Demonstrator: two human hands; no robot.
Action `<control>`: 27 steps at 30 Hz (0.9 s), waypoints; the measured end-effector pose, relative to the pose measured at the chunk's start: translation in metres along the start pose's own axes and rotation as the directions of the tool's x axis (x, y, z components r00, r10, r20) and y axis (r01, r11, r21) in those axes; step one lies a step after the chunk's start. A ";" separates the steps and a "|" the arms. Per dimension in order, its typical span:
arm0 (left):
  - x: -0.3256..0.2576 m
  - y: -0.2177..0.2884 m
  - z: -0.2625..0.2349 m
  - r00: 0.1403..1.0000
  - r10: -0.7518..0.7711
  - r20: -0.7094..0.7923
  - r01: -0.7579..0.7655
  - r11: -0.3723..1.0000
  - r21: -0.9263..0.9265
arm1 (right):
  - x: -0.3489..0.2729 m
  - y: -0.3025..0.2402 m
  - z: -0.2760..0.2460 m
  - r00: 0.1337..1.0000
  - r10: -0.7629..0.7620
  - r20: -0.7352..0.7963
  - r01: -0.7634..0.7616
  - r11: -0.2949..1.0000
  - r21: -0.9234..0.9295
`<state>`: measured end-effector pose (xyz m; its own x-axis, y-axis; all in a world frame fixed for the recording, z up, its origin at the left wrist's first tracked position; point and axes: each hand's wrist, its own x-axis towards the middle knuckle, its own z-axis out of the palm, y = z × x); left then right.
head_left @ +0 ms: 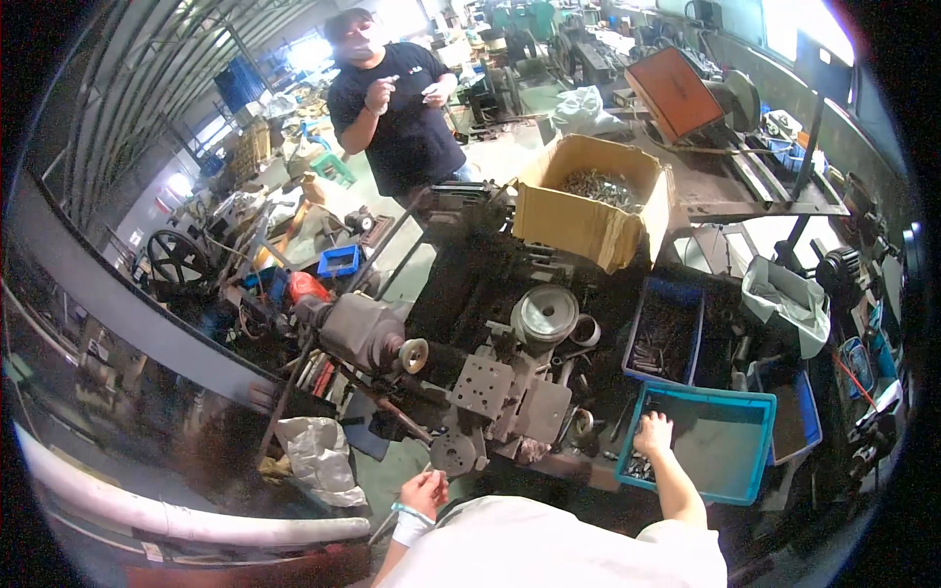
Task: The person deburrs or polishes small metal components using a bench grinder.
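My left hand (424, 493) is closed, fingertips pinched together, right by a round metal disc with holes (454, 454) on the machine. Whatever the pinch holds is too small to make out. My right hand (654, 434) is over the left side of a teal plastic tray (763, 431), its fingers curled. Small metal parts (639, 467) lie in the tray beneath its wrist. I cannot make out what is in its fingers. Between my hands stands the machine, with a square plate with holes (481, 385) and a round pulley-like wheel (545, 314).
A cardboard box (559, 220) of metal pieces stands behind the machine. Beyond the teal tray are a dark blue bin (662, 376) and a white-lined bin (787, 299). A motor housing with a handwheel (413, 356) juts in from the left. Another person (402, 118) stands across the machine.
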<state>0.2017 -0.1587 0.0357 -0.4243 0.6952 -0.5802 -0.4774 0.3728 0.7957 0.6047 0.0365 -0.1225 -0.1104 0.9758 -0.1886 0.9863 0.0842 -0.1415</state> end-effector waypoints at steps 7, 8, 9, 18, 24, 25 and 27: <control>-0.002 0.000 0.006 0.999 0.012 0.044 -0.013 1.000 0.022 | -0.013 0.003 -0.028 0.992 0.033 0.124 -0.033 0.999 0.003; 0.003 -0.001 0.007 0.997 0.030 0.075 -0.033 0.999 0.033 | -0.011 0.007 -0.022 0.981 0.028 0.191 -0.020 0.999 -0.045; 0.012 -0.011 0.001 0.994 0.090 0.069 -0.093 0.995 0.045 | -0.012 0.004 -0.021 0.978 0.021 0.206 -0.006 0.998 -0.070; 0.020 -0.012 -0.009 0.998 -0.026 0.065 0.021 0.996 0.089 | -0.017 0.019 0.004 0.994 -0.008 0.106 0.010 1.000 -0.018; 0.022 -0.005 -0.005 0.997 -0.062 0.051 0.059 0.995 0.075 | 0.001 0.015 -0.013 0.983 0.022 0.181 -0.029 0.999 0.037; 0.023 -0.006 -0.008 0.997 -0.062 0.051 0.058 0.995 0.075 | 0.001 0.012 -0.018 0.983 0.022 0.181 -0.029 0.999 0.037; 0.025 -0.007 -0.012 0.998 -0.064 0.022 0.063 0.996 0.059 | 0.000 0.007 -0.024 0.975 -0.045 0.219 0.049 0.999 -0.014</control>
<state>0.1851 -0.1513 0.0129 -0.3758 0.6832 -0.6261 -0.4566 0.4514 0.7667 0.6149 0.0425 -0.1000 -0.1786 0.9034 -0.3899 0.9813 0.1348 -0.1372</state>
